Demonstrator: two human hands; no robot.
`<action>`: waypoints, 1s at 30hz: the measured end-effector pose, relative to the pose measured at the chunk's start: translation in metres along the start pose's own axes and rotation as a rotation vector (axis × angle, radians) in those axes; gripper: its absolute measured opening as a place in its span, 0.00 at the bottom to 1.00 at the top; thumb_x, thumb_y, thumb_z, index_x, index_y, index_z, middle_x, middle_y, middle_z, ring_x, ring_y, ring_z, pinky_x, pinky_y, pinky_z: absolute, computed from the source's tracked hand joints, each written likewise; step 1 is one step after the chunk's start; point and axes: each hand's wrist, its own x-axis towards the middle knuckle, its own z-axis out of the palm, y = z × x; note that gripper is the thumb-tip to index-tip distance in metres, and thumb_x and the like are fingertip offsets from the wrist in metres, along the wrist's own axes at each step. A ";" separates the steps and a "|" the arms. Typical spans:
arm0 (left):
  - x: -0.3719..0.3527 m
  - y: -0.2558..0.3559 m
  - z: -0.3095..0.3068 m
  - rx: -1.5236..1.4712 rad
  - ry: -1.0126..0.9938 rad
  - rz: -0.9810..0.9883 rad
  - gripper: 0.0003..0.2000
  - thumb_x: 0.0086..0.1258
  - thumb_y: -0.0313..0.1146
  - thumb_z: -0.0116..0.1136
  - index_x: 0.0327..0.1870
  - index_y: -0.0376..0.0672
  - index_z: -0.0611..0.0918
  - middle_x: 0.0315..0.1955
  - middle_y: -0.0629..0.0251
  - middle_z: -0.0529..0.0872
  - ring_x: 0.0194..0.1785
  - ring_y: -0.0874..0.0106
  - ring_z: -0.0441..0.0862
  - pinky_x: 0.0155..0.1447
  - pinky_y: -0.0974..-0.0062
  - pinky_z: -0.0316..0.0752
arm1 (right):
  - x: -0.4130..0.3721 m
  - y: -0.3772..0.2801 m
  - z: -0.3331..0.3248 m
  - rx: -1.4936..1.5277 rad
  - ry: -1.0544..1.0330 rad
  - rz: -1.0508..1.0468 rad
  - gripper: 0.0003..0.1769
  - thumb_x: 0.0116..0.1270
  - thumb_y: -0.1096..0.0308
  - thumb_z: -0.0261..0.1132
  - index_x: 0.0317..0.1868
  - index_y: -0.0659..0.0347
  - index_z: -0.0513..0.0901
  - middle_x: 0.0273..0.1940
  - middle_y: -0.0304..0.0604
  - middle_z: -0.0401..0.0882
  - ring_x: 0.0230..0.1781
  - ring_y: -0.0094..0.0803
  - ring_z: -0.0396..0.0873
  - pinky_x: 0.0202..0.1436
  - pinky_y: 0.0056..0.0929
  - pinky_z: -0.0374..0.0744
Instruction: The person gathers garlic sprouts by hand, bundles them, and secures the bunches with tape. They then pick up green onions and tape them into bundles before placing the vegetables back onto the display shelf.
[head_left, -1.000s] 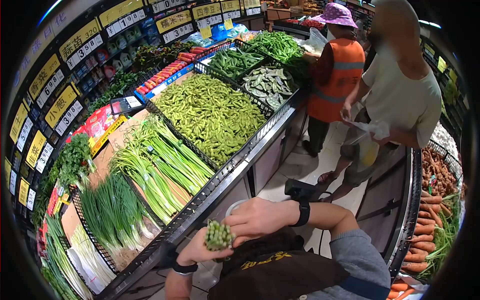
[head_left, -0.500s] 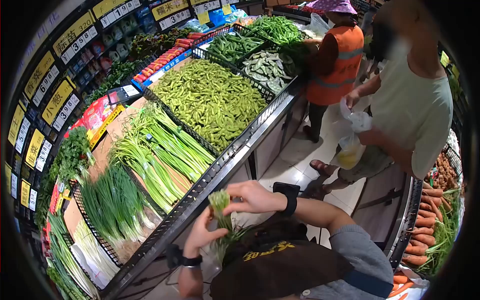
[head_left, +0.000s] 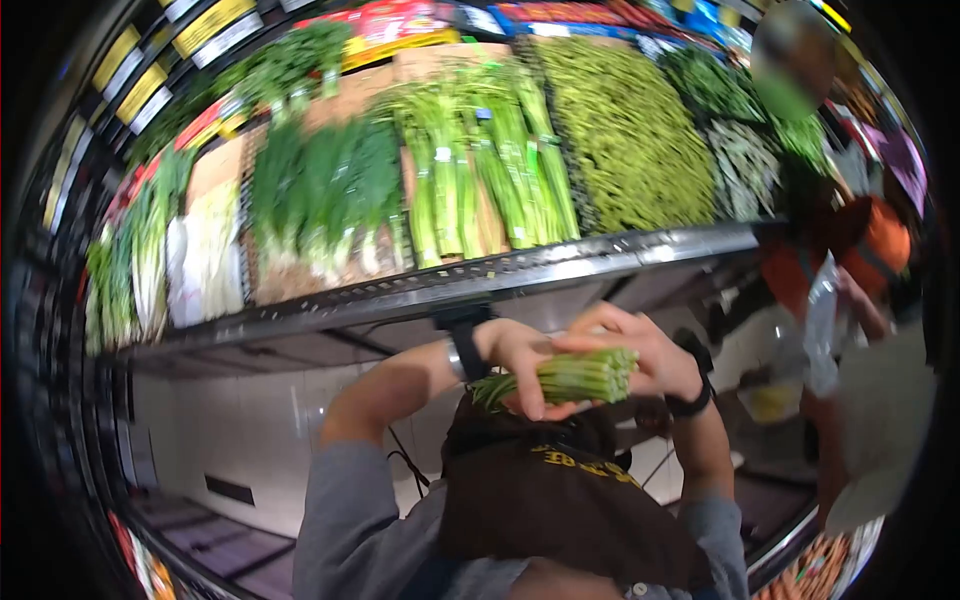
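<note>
A bunch of green-stemmed vegetables (head_left: 585, 378) lies sideways between my hands in front of my dark apron. Its pale cut ends face right and its darker leafy ends point left. My left hand (head_left: 522, 362) is wrapped around the middle of the bunch, thumb across the front. Against the cut-end side, my right hand (head_left: 645, 352) grips with bent fingers, partly behind the stems. Just beyond my hands runs the front edge of the vegetable display (head_left: 500, 285).
On the display lie spring onions (head_left: 325, 190), celery-like stalks (head_left: 440, 180) and green pods (head_left: 630, 140). To the right stand a person in an orange vest (head_left: 870, 245) and another person holding a plastic bag (head_left: 822, 320). Carrots (head_left: 815, 570) show at bottom right.
My view has turned, so the display now runs nearly level across it. The bunch has gone from upright to sideways, and my left hand now wraps around it.
</note>
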 end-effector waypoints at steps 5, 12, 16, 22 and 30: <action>-0.013 -0.004 -0.006 0.836 1.008 0.179 0.23 0.47 0.37 0.73 0.41 0.35 0.78 0.35 0.62 0.82 0.41 0.71 0.78 0.50 0.74 0.72 | -0.011 0.012 0.005 -0.261 0.372 0.183 0.14 0.45 0.70 0.73 0.33 0.64 0.82 0.29 0.44 0.76 0.25 0.37 0.75 0.29 0.29 0.73; 0.029 -0.082 -0.072 0.870 1.282 0.534 0.12 0.49 0.32 0.69 0.32 0.35 0.80 0.26 0.69 0.82 0.30 0.77 0.78 0.36 0.77 0.74 | -0.002 0.026 0.011 -0.522 0.229 0.418 0.16 0.45 0.61 0.73 0.25 0.64 0.79 0.24 0.46 0.72 0.23 0.43 0.76 0.25 0.34 0.71; 0.002 -0.017 -0.015 0.365 0.744 0.236 0.13 0.47 0.28 0.71 0.34 0.40 0.80 0.24 0.69 0.80 0.25 0.78 0.77 0.27 0.79 0.71 | -0.008 0.004 0.002 -0.225 0.199 0.199 0.18 0.46 0.62 0.72 0.33 0.66 0.79 0.33 0.46 0.73 0.35 0.40 0.74 0.38 0.30 0.71; 0.011 -0.019 -0.009 0.069 0.291 -0.005 0.17 0.52 0.37 0.71 0.38 0.38 0.79 0.24 0.66 0.81 0.27 0.75 0.78 0.28 0.79 0.71 | -0.005 -0.013 0.016 0.180 0.109 0.260 0.35 0.43 0.48 0.74 0.42 0.69 0.76 0.37 0.43 0.69 0.39 0.32 0.70 0.43 0.27 0.69; 0.029 -0.035 0.002 1.001 1.398 0.488 0.27 0.39 0.47 0.76 0.32 0.35 0.78 0.25 0.58 0.81 0.28 0.70 0.79 0.34 0.73 0.72 | -0.001 0.005 0.020 -0.263 0.408 0.311 0.24 0.36 0.64 0.76 0.32 0.69 0.76 0.30 0.44 0.68 0.30 0.35 0.71 0.33 0.29 0.69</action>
